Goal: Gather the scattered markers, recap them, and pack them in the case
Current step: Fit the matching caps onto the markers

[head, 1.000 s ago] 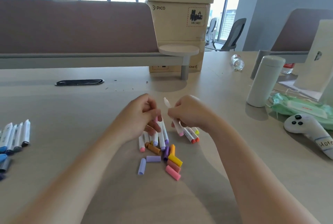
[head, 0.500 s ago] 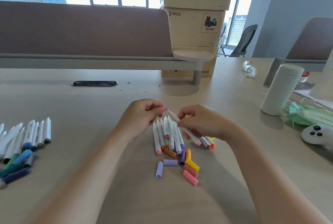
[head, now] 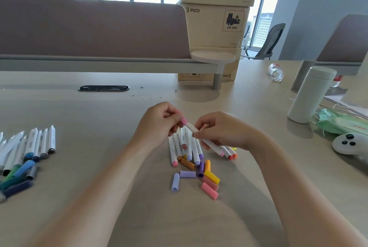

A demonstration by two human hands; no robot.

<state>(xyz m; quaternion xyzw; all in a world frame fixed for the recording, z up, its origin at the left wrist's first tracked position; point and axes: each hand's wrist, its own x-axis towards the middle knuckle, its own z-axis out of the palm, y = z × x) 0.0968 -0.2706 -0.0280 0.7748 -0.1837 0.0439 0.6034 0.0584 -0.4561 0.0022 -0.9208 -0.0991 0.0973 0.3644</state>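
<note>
My right hand (head: 221, 133) grips a white marker (head: 211, 145) with a pink end, held slantwise above the desk. My left hand (head: 159, 122) pinches a pink cap (head: 184, 121) at that marker's upper tip. Under both hands lie several white uncapped markers (head: 187, 147) side by side. In front of them are loose caps (head: 201, 175) in lilac, purple, yellow, orange, brown and pink. A second group of markers (head: 25, 153) in blue, green and grey lies at the far left. No case is in view.
A white flask (head: 310, 95) stands at the right, beside a green wipes pack (head: 338, 123) and a white controller (head: 352, 144). Stacked cardboard boxes (head: 215, 24) and a desk divider (head: 93, 28) close off the back. A black cable grommet (head: 103, 88) sits mid-desk.
The left hand has brought the pink cap onto the upper tip of the marker that the right hand holds. The view has shifted, showing more of the left marker group.
</note>
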